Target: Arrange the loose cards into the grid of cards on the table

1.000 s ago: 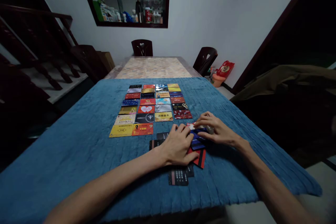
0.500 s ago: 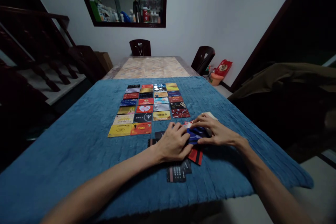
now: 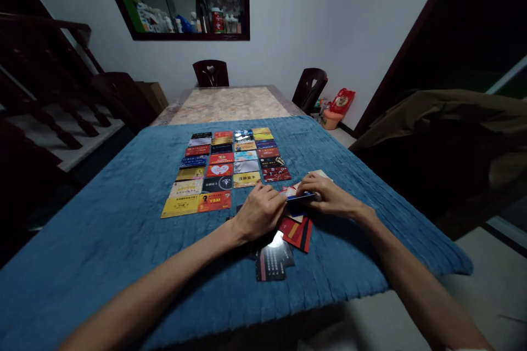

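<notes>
A dark blue card (image 3: 302,198) is tilted nearly edge-on between my two hands. My left hand (image 3: 261,211) is closed, its fingertips at the card's left end. The fingers of my right hand (image 3: 323,194) pinch the card's right end. Below them lies a loose pile, with a red card (image 3: 304,237) bearing a black stripe and a shiny black card (image 3: 272,264) nearest me. Part of the pile is hidden under my hands. Beyond my left hand, several cards lie in rows, among them a gold card (image 3: 247,179), an orange-red card (image 3: 214,201) and a yellow card (image 3: 179,206).
A blue cloth (image 3: 123,230) covers the near part of the table, with a patterned tabletop (image 3: 230,103) beyond it. Dark wooden chairs, one at the far end (image 3: 211,73) and one at the right (image 3: 309,90), stand around it. A brown garment (image 3: 436,100) hangs at the right.
The blue card has gone from lying nearly flat to tilted up edge-on between my hands. More of the red cards beneath shows. The whole view has shifted slightly.
</notes>
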The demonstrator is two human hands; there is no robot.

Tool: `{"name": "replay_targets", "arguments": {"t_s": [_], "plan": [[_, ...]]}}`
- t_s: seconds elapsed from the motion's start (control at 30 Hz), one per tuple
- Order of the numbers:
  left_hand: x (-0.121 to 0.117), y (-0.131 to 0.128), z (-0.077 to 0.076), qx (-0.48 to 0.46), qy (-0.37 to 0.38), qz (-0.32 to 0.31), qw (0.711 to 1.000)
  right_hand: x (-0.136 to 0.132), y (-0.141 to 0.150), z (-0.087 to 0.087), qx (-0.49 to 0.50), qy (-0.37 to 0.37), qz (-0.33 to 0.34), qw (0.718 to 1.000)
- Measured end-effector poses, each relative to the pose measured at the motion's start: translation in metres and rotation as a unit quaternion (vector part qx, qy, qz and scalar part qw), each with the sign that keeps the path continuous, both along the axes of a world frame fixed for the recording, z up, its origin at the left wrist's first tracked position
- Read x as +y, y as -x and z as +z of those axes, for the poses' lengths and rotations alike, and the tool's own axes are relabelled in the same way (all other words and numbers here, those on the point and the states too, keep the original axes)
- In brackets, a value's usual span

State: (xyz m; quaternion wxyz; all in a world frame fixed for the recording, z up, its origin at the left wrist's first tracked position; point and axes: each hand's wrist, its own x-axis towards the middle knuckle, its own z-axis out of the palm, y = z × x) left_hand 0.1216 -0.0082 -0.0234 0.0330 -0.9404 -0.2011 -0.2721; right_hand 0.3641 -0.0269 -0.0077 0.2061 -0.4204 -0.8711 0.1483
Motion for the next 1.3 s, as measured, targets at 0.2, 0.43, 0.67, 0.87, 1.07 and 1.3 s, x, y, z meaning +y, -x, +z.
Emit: {"name": "replay_targets", "arguments": {"t_s": [0.2,0.43,0.67,0.87,1.07,1.3], "plan": [[0.005,0.003,-0.001,-0.043,0.072,0.005,0.996,0.003,0.001,-0.003,0.026,-0.027,-0.025,0.999],[0.012,0.005,0.000,-0.114,0.101,0.008,0.988,0.001,-0.002,-0.005,0.070,-0.040,-0.077,0.994],[0.016,0.007,-0.002,-0.131,0.100,0.025,0.986,0.000,0.003,-0.006,0.101,-0.066,-0.072,0.990],[0.020,0.009,-0.004,-0.142,0.095,0.023,0.985,-0.003,0.006,-0.006,0.081,-0.129,-0.064,0.986],[0.025,0.012,0.000,-0.159,0.098,0.034,0.982,-0.002,0.015,-0.011,0.020,-0.185,-0.059,0.981],[0.028,0.015,0.004,-0.170,0.070,0.041,0.982,-0.001,0.021,-0.019,-0.016,-0.258,-0.085,0.962]]}}
